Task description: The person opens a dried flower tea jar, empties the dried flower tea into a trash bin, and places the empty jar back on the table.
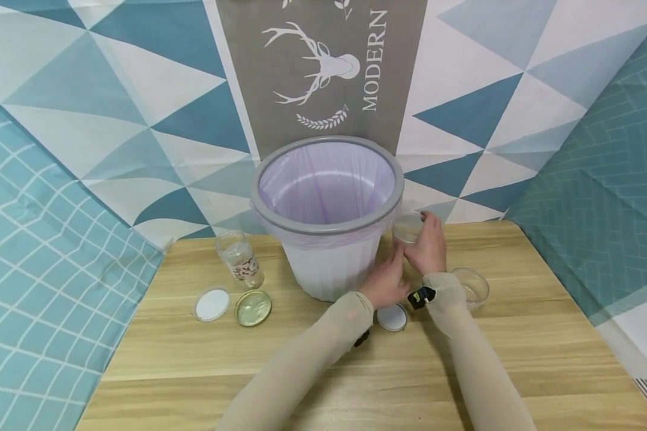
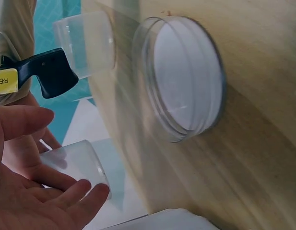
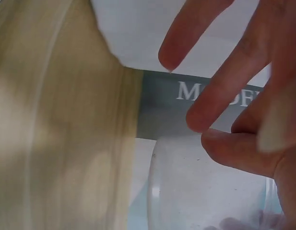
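Observation:
My right hand (image 1: 430,246) grips a clear round plastic jar (image 1: 408,226) just right of the bin, thumb on its near side and fingers round its far side. Fingers show through the wall of the jar (image 3: 210,191) in the right wrist view. My left hand (image 1: 386,282) is close by, in front of the bin. Its fingers are loosely spread and overlap the jar (image 2: 83,165) near its rim in the left wrist view. Below the hands, a round clear-sided lid with a white inside (image 1: 392,318) lies on the table.
A white bin (image 1: 323,269) with a grey rim and purple liner stands at the back middle. Left of it are a patterned clear jar (image 1: 241,261), a gold lid (image 1: 253,308) and a white-centred lid (image 1: 212,304). Another clear jar (image 1: 471,286) stands beside my right wrist.

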Demonstrator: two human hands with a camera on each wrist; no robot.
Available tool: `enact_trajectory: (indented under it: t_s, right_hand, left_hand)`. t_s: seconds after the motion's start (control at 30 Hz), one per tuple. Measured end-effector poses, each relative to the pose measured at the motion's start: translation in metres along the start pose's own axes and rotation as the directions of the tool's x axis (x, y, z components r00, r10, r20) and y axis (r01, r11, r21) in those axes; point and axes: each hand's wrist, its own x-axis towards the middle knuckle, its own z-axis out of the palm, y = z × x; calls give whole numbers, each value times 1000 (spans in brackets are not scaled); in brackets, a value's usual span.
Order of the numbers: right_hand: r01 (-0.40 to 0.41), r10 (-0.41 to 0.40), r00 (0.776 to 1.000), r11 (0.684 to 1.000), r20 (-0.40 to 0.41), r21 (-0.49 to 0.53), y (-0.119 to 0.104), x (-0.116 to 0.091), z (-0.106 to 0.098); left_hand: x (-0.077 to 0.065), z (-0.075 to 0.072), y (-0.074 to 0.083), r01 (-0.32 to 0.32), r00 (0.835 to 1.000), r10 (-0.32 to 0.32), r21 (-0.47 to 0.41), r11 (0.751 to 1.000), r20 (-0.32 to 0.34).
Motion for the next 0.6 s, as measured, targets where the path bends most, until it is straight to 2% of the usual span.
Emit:
enact_trajectory:
  t_s: [0.6]
  right_hand:
    - [-76, 79, 984, 997, 160, -26, 14, -7, 10]
  left_hand:
    - [3, 12, -12, 52, 994, -61, 94, 994, 95]
